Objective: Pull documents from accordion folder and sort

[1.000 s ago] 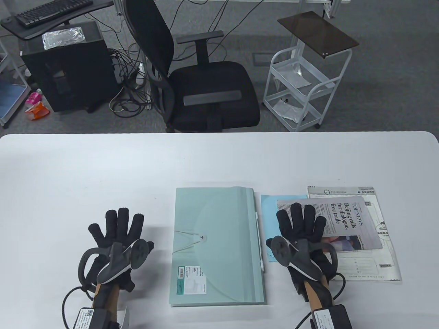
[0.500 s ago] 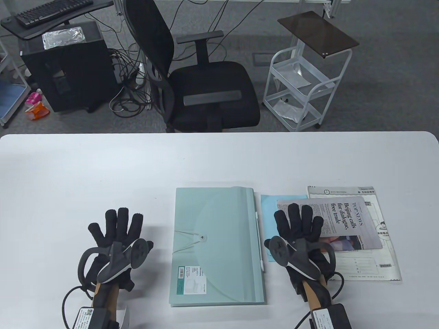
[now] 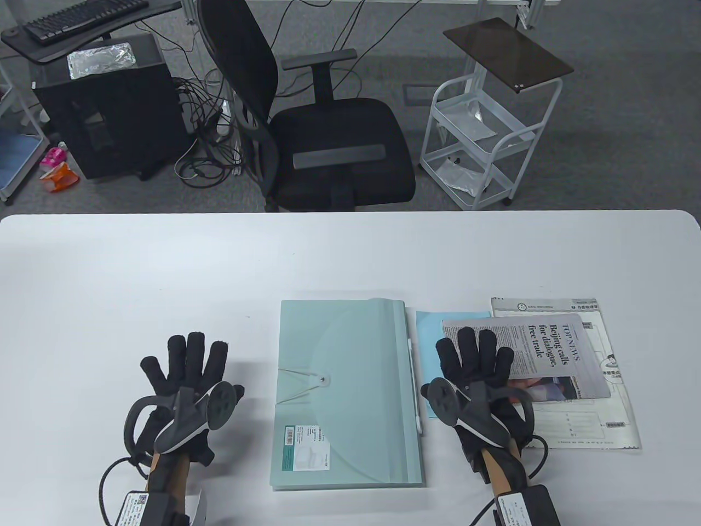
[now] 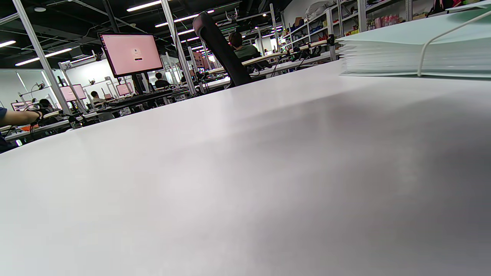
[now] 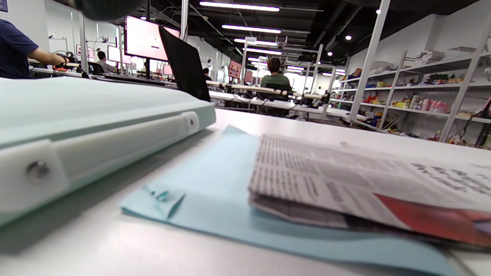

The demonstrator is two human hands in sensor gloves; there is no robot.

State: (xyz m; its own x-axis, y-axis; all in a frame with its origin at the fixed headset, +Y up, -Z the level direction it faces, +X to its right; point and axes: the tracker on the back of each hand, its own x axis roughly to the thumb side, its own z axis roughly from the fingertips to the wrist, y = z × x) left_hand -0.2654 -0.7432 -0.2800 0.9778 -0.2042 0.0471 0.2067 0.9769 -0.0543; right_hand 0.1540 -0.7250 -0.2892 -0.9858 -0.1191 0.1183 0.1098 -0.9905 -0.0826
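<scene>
A pale green accordion folder lies shut on the white table, its elastic cord looped on the button. It also shows in the left wrist view and the right wrist view. To its right lies a pile: a light blue sheet, a folded newspaper and a white printed leaflet. My right hand rests flat, fingers spread, on the newspaper's left part. My left hand rests flat and spread on the bare table, left of the folder, holding nothing.
A black office chair stands beyond the table's far edge, with a white trolley to its right and a black cabinet to its left.
My right hand has slid slightly left on the newspaper. My left hand and the folder have not moved.
</scene>
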